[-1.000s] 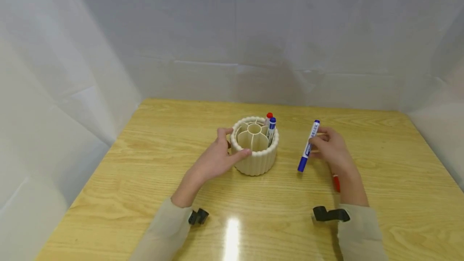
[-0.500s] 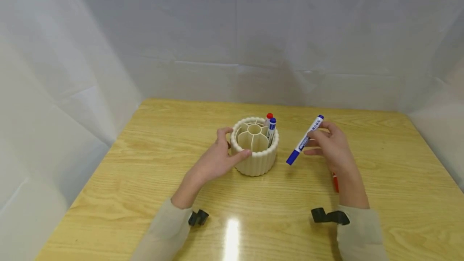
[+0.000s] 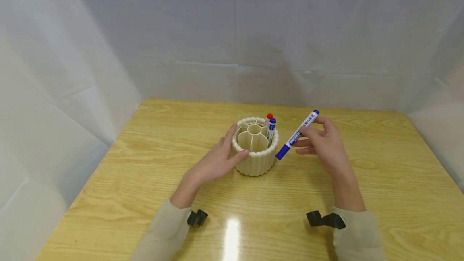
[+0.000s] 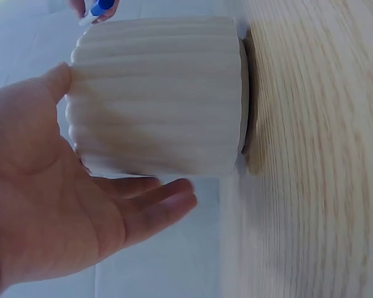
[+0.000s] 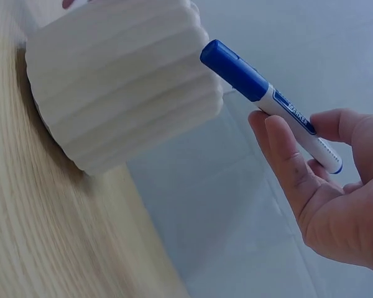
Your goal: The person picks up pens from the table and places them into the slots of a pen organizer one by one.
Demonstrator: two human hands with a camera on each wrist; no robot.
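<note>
The marker [image 3: 296, 135] is pinched in my right hand [image 3: 326, 144], tilted, its blue cap just beside the holder's [image 3: 255, 160] rim. My left hand [image 3: 214, 162] rests open-fingered against the holder's side. Next, I judge, comes tipping the marker upright over a free slot.

Recording booth, white sheet walls [image 3: 232, 31], wooden table [image 3: 145, 164]

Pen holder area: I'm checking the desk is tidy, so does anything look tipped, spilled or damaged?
Nothing stands out. The ribbed pen holder stands upright on the table, two markers upright inside it. The left hand steadies its side; the right hand holds a capped blue marker beside it.
</note>
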